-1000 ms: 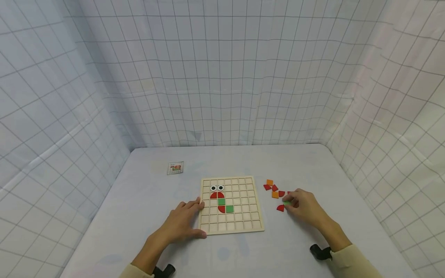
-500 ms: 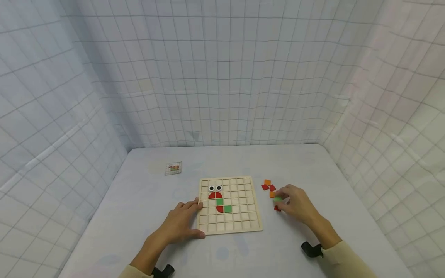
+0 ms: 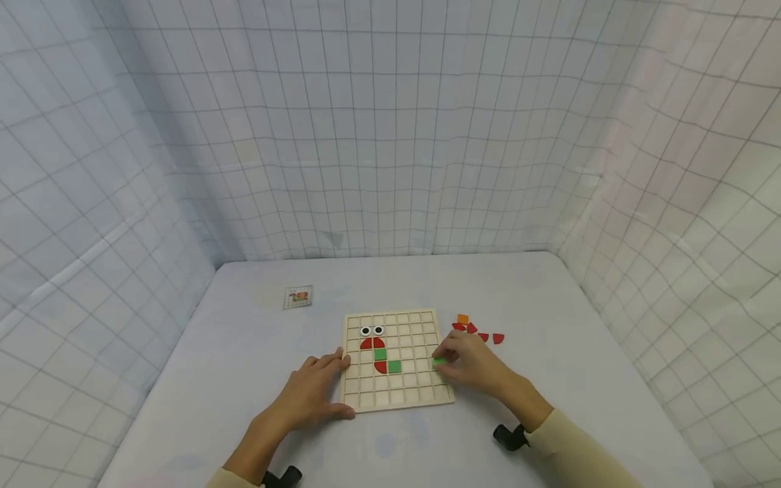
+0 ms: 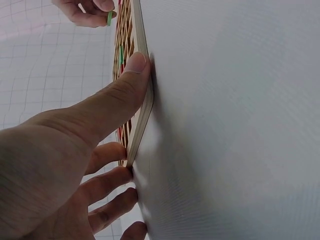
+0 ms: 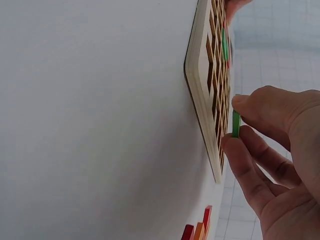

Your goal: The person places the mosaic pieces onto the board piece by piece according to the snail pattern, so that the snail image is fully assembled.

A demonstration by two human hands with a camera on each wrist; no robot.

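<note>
A pale wooden grid board (image 3: pixel 421 395) lies on the table. My left hand (image 3: pixel 305 395) rests at its left side, thumb on the near edge and fingers spread along the left edge. Over the board's right part, my right hand (image 3: pixel 478 366) pinches a green square tile (image 5: pixel 236 123) between thumb and fingertips, raised above the cells. Two round eye pieces (image 3: pixel 372 331) sit in the upper left cells. Below them are red quarter-circle pieces (image 3: pixel 367 344), a green square (image 3: pixel 381 354), another red quarter-circle (image 3: pixel 381 367) and a second green square (image 3: pixel 394 366).
Right of the board lie several loose red quarter-circles (image 3: pixel 498 338) and an orange square (image 3: pixel 463 318), partly hidden by my right hand. A small picture card (image 3: pixel 298 297) lies at the back left. Grid-lined white curtains (image 3: pixel 390 169) surround the table.
My right hand has taken the green square from the loose pieces and carried it left to over the board. The left hand keeps its place at the board's edge.
</note>
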